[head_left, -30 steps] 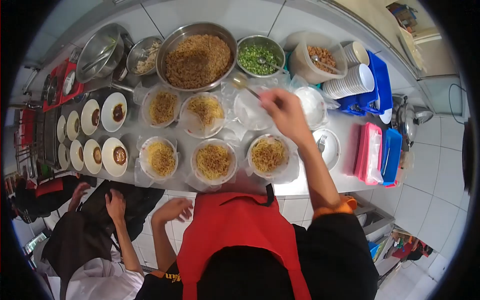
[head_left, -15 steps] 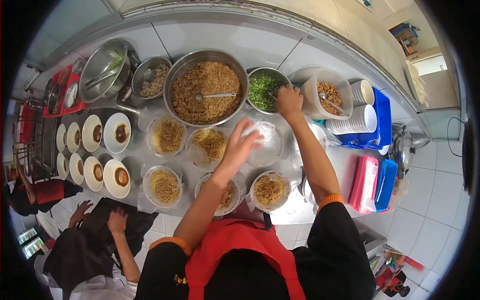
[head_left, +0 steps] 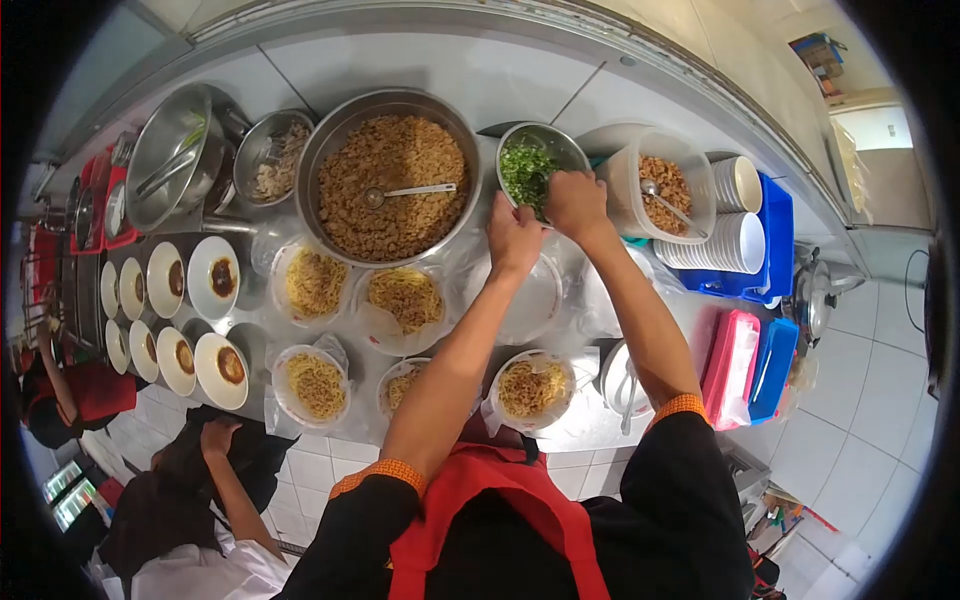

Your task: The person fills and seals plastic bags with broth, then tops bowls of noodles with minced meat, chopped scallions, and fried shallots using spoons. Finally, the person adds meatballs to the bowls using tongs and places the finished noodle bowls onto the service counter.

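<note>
My left hand (head_left: 514, 236) grips the near rim of a metal bowl (head_left: 572, 150) of chopped green onions (head_left: 526, 172), which leans toward me. Inside the bowl's right side, my right hand (head_left: 577, 205) is closed, its fingertips hidden; what they hold cannot be made out. Below my hands lies a plastic-lined bowl (head_left: 530, 300) with no noodles visible in it. Bowls of noodles topped with brown minced meat stand nearby, among them one left of my forearm (head_left: 405, 300) and one near the counter's front edge (head_left: 532, 388).
A large pot of minced meat (head_left: 390, 190) with a ladle stands left of the onions. On the right are a plastic tub of brown bits (head_left: 665, 185), stacked white bowls (head_left: 735, 240) and a pink tray (head_left: 733, 365). Bowls with dark sauce (head_left: 212, 278) line the left; a co-worker's hand (head_left: 220, 436) is near.
My left hand has moved up from above the noodle bowls to the onion bowl's rim. That bowl now tilts toward me. My right hand stays at it.
</note>
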A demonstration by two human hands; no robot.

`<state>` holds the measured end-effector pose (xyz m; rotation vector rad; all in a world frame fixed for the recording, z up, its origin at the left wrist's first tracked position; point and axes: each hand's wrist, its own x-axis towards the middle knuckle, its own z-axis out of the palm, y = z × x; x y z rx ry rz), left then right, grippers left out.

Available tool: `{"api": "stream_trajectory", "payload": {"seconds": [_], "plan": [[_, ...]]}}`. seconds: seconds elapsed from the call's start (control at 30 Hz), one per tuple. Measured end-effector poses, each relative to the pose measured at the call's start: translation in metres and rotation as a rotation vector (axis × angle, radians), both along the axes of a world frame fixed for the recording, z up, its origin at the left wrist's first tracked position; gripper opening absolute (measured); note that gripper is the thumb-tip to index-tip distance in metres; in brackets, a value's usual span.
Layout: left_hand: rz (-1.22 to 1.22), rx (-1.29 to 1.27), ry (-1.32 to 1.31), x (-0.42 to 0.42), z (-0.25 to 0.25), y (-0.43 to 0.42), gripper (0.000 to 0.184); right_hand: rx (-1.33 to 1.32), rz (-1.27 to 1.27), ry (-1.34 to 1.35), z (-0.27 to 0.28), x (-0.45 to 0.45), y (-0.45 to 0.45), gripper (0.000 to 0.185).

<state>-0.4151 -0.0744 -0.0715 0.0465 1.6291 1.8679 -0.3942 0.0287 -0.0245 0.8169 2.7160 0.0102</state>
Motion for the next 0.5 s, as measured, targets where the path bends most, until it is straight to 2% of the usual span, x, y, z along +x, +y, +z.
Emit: {"api": "stream_trajectory", "payload": {"seconds": [0.07,0.13,0.23,0.27,0.33,0.37,0.4,0.47,0.5], "plan": [[-0.016,0.015,0.020,0.005,0.006,0.001,0.011,0.000,0.003,0.094,0.000,0.006,0.006,0.021],[-0.033,0.028,0.041,0.013,0.014,-0.004,0.011,-0.003,-0.009,0.444,-0.002,0.012,0.012,0.022],[-0.046,0.083,0.112,0.025,0.029,-0.015,0.012,0.022,0.043,0.530,0.006,0.016,0.008,0.019],[0.012,0.136,0.127,0.028,0.035,-0.019,0.007,0.033,0.041,0.539,0.012,0.019,0.002,0.019],[0.083,0.192,0.147,0.028,0.043,-0.031,0.007,-0.207,0.144,0.620,0.029,0.024,-0.019,0.016],[0.068,0.214,0.150,0.027,0.046,-0.040,0.007,-0.314,0.112,0.632,0.029,0.023,-0.027,0.015],[0.053,0.236,0.153,0.026,0.053,-0.050,0.007,-0.313,0.120,0.637,0.033,0.024,-0.032,0.015],[0.039,0.196,0.176,0.029,0.071,-0.071,0.007,-0.736,-0.046,0.702,0.046,0.027,-0.042,0.017],[0.062,0.257,0.119,0.029,0.081,-0.081,0.007,-0.824,-0.072,0.693,0.056,0.029,-0.047,0.017]]}}
